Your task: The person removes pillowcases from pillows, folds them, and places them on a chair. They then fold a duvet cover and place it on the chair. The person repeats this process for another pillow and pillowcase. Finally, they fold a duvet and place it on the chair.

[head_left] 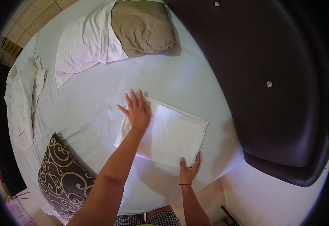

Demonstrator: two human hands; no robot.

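Observation:
A folded white cloth point(173, 130), layered along its far edge, lies flat on the bed's pale fitted sheet point(164, 76). My left hand point(137, 113) rests palm down over the cloth's left part, fingers spread, its tips reaching past the far edge. At the cloth's near right corner is my right hand point(190, 171), with a thin cord bracelet on the wrist. Its thumb lies on the cloth and its forefinger runs along the right edge, the two spread apart. The other right fingers are mostly hidden.
A brown pillow point(144, 28) sits partly inside a white pillowcase point(82, 50) at the far side. Crumpled white fabric point(22, 104) lies at left. Nearer is a dark cushion with gold scrolls point(65, 180). The dark padded headboard point(266, 118) borders the bed at right.

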